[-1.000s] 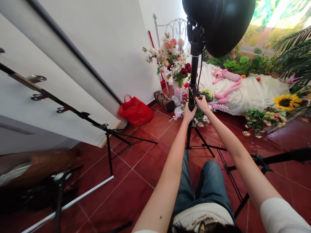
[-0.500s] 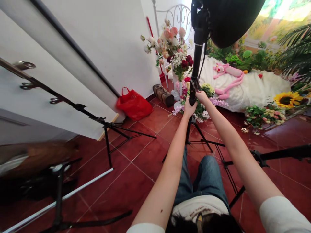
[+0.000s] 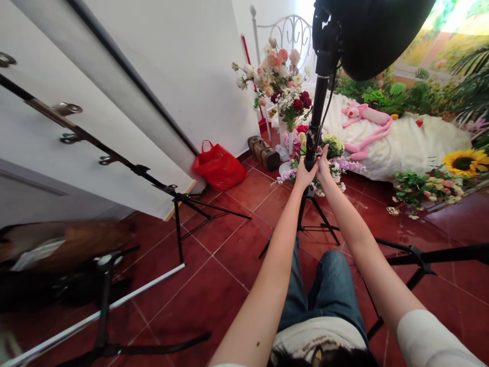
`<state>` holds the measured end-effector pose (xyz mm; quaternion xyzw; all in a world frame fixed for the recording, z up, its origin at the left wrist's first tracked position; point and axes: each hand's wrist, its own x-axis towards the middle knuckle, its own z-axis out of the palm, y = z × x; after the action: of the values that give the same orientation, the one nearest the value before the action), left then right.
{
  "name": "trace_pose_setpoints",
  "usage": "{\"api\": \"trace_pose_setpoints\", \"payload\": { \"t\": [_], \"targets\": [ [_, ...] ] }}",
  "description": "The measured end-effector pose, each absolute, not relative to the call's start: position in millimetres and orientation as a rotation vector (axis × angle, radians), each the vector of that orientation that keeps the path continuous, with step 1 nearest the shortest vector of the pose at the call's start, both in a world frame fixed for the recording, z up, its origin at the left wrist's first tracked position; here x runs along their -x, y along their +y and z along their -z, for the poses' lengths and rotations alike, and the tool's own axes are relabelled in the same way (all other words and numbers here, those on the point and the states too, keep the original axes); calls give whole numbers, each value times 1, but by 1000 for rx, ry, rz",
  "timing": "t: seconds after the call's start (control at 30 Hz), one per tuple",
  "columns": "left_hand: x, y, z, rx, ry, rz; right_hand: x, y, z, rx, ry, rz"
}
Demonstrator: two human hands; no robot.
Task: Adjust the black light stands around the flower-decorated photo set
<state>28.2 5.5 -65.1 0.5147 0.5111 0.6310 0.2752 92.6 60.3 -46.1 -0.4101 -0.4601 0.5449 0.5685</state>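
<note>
A black light stand (image 3: pixel 316 117) rises in front of me, with a large dark lamp head (image 3: pixel 376 38) on top and a thin cable hanging beside the pole. My left hand (image 3: pixel 304 176) is wrapped round the pole just below its collar. On the pole's right side, my right hand (image 3: pixel 323 162) touches the same collar, its thumb pointing up and its fingers partly hidden behind the pole. The stand's tripod legs (image 3: pixel 315 216) rest on the red tiles close to my knees. Artificial flowers (image 3: pixel 290 104) stand just behind the pole.
To the left are a red bag (image 3: pixel 219 165), a backdrop stand with clamps (image 3: pixel 156 182) and a white rod (image 3: pixel 145 288) on the floor. Another tripod (image 3: pixel 420 260) lies close at right. Behind are a brown case (image 3: pixel 263 153), a pink plush toy (image 3: pixel 370 117) on white cloth and a sunflower (image 3: pixel 464 163).
The view has shifted slightly left, so everything sits further right. My right hand has slid a little round the collar, and its thumb now points up.
</note>
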Motion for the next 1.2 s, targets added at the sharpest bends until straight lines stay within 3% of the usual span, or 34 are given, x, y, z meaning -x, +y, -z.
{"api": "trace_pose_setpoints", "payload": {
  "t": [0.4, 0.57, 0.87, 1.2],
  "targets": [
    [-25, 10, 72, -1446, 1395, -1707, -87, 89, 54, 1234, -783, -1083],
    [-25, 10, 70, -1430, 1364, -1717, -87, 77, 42, 1272, -689, -1251],
    [-25, 5, 64, -1423, 1344, -1685, -213, -59, 50, 994, -680, -1643],
    [-23, 11, 67, -1403, 1363, -1669, -387, -208, 97, 1313, -460, -1305]
  ]
}}
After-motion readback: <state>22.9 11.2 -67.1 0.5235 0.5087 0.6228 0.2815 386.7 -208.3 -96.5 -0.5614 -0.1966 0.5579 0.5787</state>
